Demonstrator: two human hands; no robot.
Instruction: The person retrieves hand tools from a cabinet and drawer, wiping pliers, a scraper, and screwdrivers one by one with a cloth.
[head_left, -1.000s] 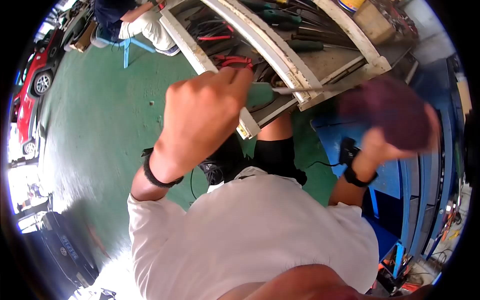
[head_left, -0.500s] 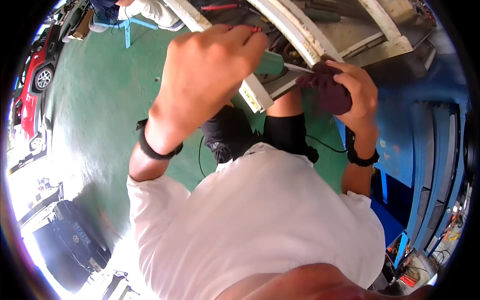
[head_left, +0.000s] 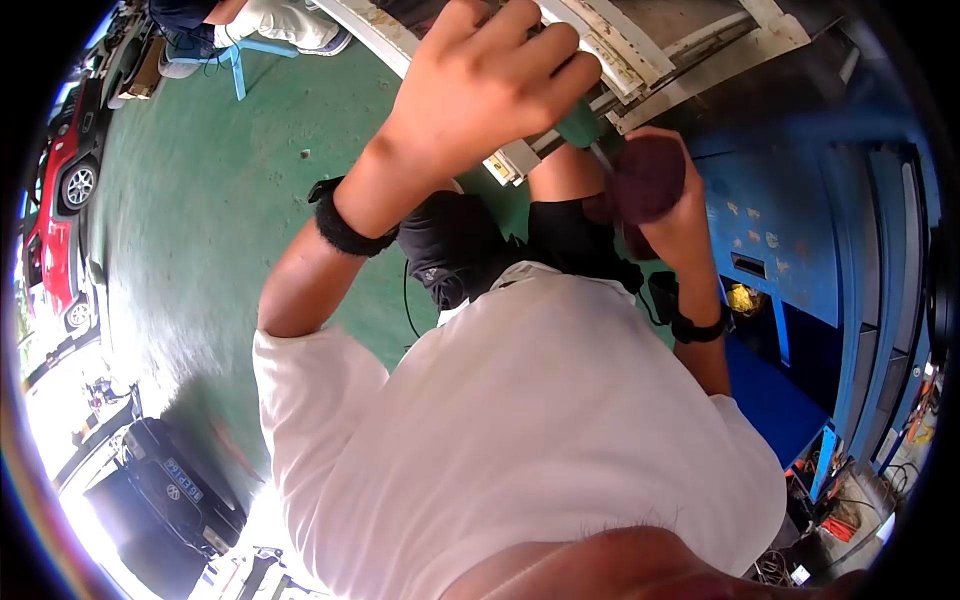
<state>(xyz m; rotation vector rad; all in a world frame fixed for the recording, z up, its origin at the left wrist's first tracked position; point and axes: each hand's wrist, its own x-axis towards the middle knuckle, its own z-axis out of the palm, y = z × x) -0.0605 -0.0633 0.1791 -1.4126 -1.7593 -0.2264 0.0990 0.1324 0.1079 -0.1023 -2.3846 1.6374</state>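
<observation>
My left hand (head_left: 495, 85) is closed around the green-handled screwdriver (head_left: 578, 126), its back turned up toward me. The short visible part of the metal shaft runs down to a dark maroon cloth (head_left: 648, 180). My right hand (head_left: 685, 215) grips that bunched cloth, which hides the tip of the screwdriver and most of the fingers. Both hands are above my lap, at the near side of a worn white metal frame (head_left: 625, 55). Part of the frame is behind my left hand.
A blue metal cabinet (head_left: 770, 225) stands close on the right, with cables and parts below. At upper left, a person sits on a blue stool (head_left: 238, 70). A red car (head_left: 62, 215) and a dark car (head_left: 170, 490) are on the left, beyond the green floor (head_left: 200, 230).
My left hand and the screwdriver have shifted right, and the shaft now slants more steeply downward. My right hand with the cloth has moved slightly left, with the cloth turned upward.
</observation>
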